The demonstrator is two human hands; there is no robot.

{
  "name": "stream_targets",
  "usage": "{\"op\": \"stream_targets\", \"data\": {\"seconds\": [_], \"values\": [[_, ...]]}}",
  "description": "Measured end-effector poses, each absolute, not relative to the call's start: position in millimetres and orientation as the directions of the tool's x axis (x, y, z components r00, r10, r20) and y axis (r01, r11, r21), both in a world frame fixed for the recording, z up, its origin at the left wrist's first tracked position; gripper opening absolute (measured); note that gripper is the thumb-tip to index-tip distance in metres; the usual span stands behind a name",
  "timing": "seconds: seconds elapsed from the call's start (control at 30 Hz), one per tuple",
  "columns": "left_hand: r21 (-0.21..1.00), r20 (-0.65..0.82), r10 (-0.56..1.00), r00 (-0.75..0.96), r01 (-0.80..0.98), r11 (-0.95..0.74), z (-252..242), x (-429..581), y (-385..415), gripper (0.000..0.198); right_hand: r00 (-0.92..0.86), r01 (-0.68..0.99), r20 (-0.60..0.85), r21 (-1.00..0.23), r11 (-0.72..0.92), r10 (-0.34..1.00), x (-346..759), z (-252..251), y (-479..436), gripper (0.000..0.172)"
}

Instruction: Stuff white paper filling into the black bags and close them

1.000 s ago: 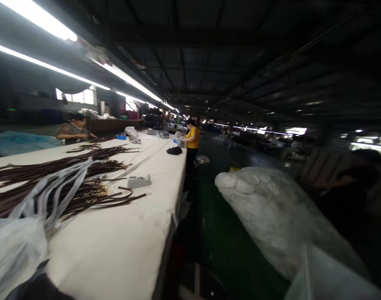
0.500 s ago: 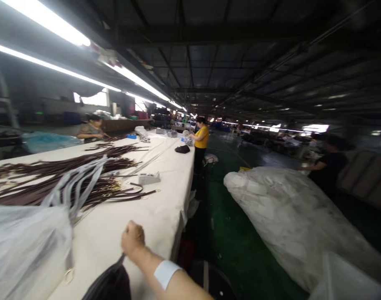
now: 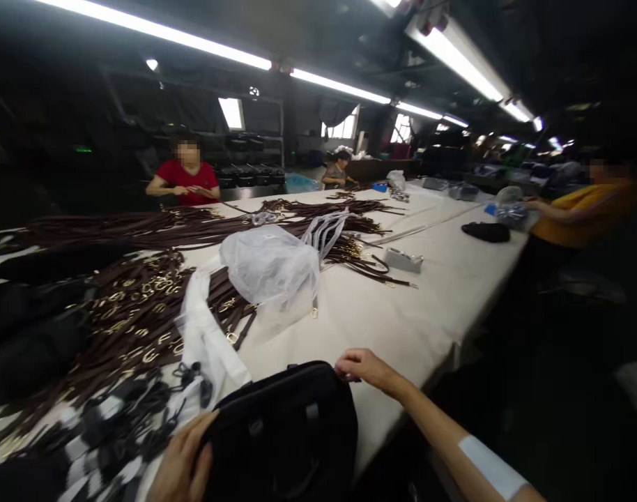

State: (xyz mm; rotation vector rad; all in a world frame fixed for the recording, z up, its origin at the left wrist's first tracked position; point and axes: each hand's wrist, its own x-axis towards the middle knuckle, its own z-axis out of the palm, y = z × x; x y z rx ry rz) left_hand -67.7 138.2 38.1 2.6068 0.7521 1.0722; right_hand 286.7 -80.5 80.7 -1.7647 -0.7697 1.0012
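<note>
A black bag (image 3: 287, 432) lies on the near edge of a long white table (image 3: 402, 321). My left hand (image 3: 180, 460) grips its left side with curled fingers. My right hand (image 3: 363, 366) pinches the bag's top right corner; a white patch shows on that forearm. Just beyond the bag sits a clear plastic bag (image 3: 271, 268) among dark brown straps (image 3: 141, 307) with gold fittings, spread over the left half of the table.
A person in red (image 3: 185, 181) sits across the table, another person (image 3: 336, 171) farther back, and a person in yellow (image 3: 585, 206) at the right side. A small grey box (image 3: 402, 260) and a black item (image 3: 486, 231) lie on the table. Dark floor is to the right.
The view has swung left from the aisle to the table. Both hands have come into view and now hold the black bag on the table edge.
</note>
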Motion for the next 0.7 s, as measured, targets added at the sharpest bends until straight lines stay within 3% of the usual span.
{"op": "stream_targets", "data": {"seconds": [0.1, 0.27, 0.4, 0.47, 0.53, 0.57, 0.7], "values": [[0.292, 0.602, 0.49, 0.631, 0.397, -0.87, 44, -58, 132, 0.029, 0.416, 0.153, -0.303, -0.906, -0.394, 0.857, 276, 77, -66, 0.025], [0.268, 0.49, 0.526, 0.695, 0.455, -0.849, 83, -35, 92, 0.027, 0.435, 0.319, -0.258, -0.852, -0.416, 0.863, 297, 84, -42, 0.032], [0.223, 0.239, 0.54, 0.807, 0.495, -0.84, 103, 1, 42, 0.013, 0.176, 0.492, -0.25, -0.815, -0.305, 0.952, 297, 91, -26, 0.056], [0.221, 0.192, 0.534, 0.824, 0.494, -0.841, 106, 14, 24, 0.016, 0.002, 0.546, -0.339, -0.788, -0.285, 0.941, 291, 91, -22, 0.043], [0.27, 0.199, 0.536, 0.82, 0.48, -0.835, 111, 20, 13, 0.017, -0.073, 0.606, -0.395, -0.747, -0.274, 0.916, 289, 94, -17, 0.016], [0.313, 0.19, 0.543, 0.818, 0.474, -0.823, 114, 20, 9, 0.015, -0.067, 0.632, -0.391, -0.728, -0.264, 0.918, 290, 99, -14, 0.012], [0.469, 0.012, 0.522, 0.853, 0.456, -0.756, 138, 23, 5, 0.001, 0.102, 0.81, -0.18, -0.556, -0.187, 0.978, 311, 129, 4, 0.028]]}}
